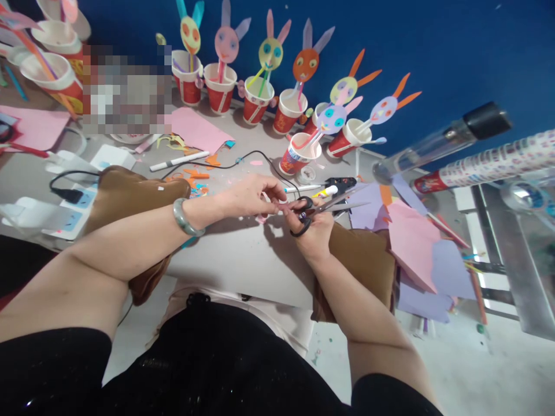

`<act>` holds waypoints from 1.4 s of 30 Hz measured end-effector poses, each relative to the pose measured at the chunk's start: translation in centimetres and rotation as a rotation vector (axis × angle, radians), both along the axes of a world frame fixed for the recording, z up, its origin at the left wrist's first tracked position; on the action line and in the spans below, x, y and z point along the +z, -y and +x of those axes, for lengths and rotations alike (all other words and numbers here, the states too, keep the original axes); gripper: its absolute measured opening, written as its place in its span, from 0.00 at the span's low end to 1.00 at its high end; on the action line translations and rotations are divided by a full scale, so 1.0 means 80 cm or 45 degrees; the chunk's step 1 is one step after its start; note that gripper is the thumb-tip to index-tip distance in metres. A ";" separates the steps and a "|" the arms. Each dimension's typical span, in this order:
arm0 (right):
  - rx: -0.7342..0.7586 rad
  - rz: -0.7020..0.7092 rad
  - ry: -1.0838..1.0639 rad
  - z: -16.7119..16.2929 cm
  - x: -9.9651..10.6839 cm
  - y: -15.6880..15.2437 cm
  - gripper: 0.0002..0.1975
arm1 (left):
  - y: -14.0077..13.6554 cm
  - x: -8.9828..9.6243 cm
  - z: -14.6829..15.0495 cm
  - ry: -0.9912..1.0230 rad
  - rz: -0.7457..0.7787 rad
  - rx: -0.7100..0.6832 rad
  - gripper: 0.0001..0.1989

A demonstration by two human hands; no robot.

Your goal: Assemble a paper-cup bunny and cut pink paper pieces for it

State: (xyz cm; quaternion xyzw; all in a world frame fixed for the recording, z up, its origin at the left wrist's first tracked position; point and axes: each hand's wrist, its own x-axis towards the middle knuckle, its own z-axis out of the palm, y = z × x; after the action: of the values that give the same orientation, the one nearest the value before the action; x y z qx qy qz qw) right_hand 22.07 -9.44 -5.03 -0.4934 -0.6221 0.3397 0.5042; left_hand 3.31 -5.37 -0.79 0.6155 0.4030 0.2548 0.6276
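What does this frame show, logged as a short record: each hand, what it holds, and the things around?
left hand: left hand, wrist in a green bangle, pinches a small pink paper scrap
right hand: right hand, grip closed through the handles of black scissors, blades open, pointing right
surface: grey table with paper offcuts
behind: row of red paper cups holding paper bunny faces on straws
right side: pink and purple paper sheets, glue gun
left side: white marker, power strip with black cable
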 end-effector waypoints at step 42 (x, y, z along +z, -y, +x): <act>-0.005 -0.062 -0.070 0.006 -0.003 -0.005 0.18 | 0.007 -0.004 0.008 0.060 0.070 0.125 0.10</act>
State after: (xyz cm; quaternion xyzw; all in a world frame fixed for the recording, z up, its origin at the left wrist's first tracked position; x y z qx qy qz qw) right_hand 22.52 -9.03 -5.30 -0.4973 -0.5986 0.3673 0.5095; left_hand 3.91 -5.90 -1.15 0.6058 0.4106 0.3107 0.6065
